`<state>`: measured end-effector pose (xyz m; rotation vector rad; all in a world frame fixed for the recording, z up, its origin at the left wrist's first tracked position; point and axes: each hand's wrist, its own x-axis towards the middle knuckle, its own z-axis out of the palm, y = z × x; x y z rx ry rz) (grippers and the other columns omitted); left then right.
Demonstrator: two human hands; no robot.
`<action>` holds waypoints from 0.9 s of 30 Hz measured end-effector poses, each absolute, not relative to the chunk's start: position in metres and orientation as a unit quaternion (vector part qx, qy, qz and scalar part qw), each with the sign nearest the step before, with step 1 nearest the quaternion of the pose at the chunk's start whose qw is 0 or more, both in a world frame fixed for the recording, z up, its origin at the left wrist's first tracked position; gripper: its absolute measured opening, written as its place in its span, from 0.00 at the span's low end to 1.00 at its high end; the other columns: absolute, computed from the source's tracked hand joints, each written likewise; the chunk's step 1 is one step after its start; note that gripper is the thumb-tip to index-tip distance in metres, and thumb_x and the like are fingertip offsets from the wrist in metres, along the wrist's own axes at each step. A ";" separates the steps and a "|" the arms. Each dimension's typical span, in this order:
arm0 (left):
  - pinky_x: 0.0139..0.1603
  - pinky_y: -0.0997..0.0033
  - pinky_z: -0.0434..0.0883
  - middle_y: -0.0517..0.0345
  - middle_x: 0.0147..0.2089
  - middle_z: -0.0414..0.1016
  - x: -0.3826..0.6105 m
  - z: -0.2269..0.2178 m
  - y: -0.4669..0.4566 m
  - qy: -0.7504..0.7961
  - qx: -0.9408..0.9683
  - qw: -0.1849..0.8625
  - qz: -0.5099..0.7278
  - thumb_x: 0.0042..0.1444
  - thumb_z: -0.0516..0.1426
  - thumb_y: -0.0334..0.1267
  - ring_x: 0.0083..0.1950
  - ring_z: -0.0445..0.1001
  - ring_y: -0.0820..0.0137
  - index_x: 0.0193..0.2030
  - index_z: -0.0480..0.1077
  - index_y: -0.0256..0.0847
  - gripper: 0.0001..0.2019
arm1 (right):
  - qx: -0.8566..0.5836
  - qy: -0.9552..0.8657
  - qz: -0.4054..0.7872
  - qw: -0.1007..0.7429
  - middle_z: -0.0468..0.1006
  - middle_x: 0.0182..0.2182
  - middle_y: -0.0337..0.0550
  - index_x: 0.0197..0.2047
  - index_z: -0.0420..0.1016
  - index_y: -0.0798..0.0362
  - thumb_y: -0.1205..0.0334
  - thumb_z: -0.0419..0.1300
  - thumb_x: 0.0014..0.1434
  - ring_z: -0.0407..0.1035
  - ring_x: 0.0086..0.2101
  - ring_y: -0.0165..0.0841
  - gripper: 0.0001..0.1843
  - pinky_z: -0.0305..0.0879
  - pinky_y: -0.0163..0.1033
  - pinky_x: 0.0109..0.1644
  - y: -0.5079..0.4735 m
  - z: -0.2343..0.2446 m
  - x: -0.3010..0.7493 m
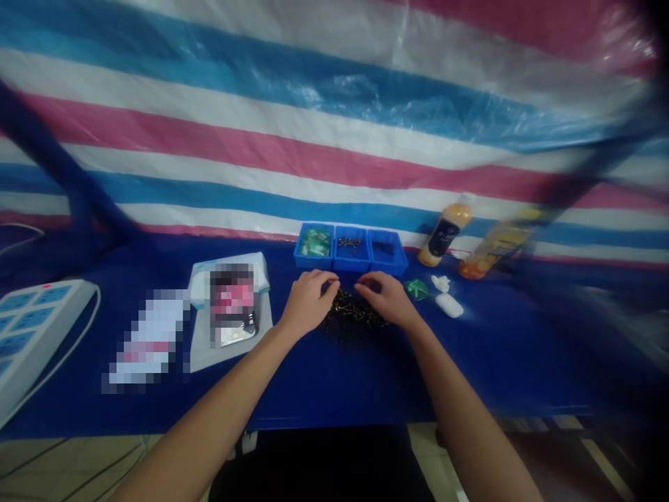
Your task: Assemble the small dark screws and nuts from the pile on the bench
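Observation:
A loose pile of small dark and brass-coloured pieces, perhaps screws (358, 313), lies on the blue tabletop between and below my hands. Over its left side is my left hand (312, 298), thumb and fingers drawn together in a pinch; whatever is between the tips is too small to make out. My right hand (389, 295) is curled over the right side of the pile, its thumb and forefinger closed the same way, with any held piece not discernible. Just beyond the hands stand three joined blue bins: left bin (297, 261) with green packets, middle bin (351, 265) with brass-coloured pieces, right bin (398, 263) with dark pieces.
Right of my hands lie a green packet (417, 289), a crumpled white tissue (440, 283) and a white case (449, 305). Two drink bottles (443, 233) stand behind them. Leftward are a phone (237, 331) on a white packet (201, 352) and a power strip (39, 328).

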<state>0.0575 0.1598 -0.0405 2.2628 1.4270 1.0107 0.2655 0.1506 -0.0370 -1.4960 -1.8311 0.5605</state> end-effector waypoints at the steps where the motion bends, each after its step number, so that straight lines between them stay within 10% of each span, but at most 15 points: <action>1: 0.53 0.57 0.66 0.57 0.46 0.77 0.057 -0.042 0.161 0.500 0.786 0.135 0.337 0.63 0.53 0.41 0.49 0.71 0.60 0.45 0.75 0.45 0.10 | -0.571 -0.738 0.188 0.307 0.77 0.38 0.42 0.41 0.79 0.46 0.45 0.62 0.57 0.67 0.42 0.39 0.16 0.56 0.44 0.45 0.148 -0.036 0.264; 8: 0.52 0.59 0.67 0.57 0.46 0.76 0.057 -0.048 0.161 0.497 0.804 0.137 0.297 0.62 0.54 0.38 0.48 0.72 0.62 0.44 0.75 0.46 0.09 | -0.534 -0.811 0.152 0.185 0.76 0.39 0.40 0.43 0.79 0.41 0.50 0.61 0.60 0.65 0.42 0.37 0.10 0.47 0.46 0.47 0.140 -0.037 0.251; 27: 0.45 0.64 0.70 0.57 0.40 0.77 0.057 -0.051 0.161 0.466 0.818 0.145 0.305 0.59 0.55 0.34 0.42 0.76 0.65 0.44 0.75 0.46 0.09 | -0.523 -0.811 0.158 0.209 0.76 0.37 0.40 0.40 0.77 0.46 0.61 0.58 0.61 0.66 0.40 0.36 0.07 0.45 0.49 0.50 0.140 -0.041 0.245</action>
